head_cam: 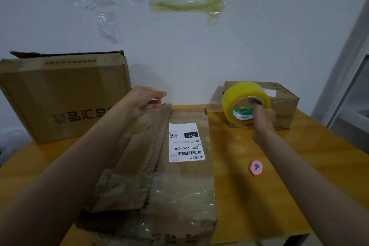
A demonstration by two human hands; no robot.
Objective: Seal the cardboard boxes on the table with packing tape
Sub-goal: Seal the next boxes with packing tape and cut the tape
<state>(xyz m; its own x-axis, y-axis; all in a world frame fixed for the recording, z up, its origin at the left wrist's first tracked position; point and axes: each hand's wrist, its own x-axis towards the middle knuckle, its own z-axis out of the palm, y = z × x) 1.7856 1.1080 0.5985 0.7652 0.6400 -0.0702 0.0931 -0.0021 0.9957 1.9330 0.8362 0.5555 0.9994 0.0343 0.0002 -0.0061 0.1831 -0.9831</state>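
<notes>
Head cam, one frame. Worn cardboard box (pixel 159 175) lies flat at centre of the yellow table (pixel 259 195), white shipping label (pixel 186 142) on its top, torn seam running 6 to 12 o'clock.

L hand (pixel 144 99) at box's far edge, approx 12 o'clock from box centre; fingers pinch a thin clear strip, prob. the tape end, which is hard to resolve.

R hand (pixel 261 115) at 2 o'clock, raised off the table, fingers hooked through core of yellow tape roll (pixel 244 103), gripping it.

Small box (pixel 279 104) just behind roll. Large box (pixel 63 94) at 10 o'clock, against wall (pixel 259 36). Pink round item (pixel 256 167) on table at 3 o'clock, apart from the box.
</notes>
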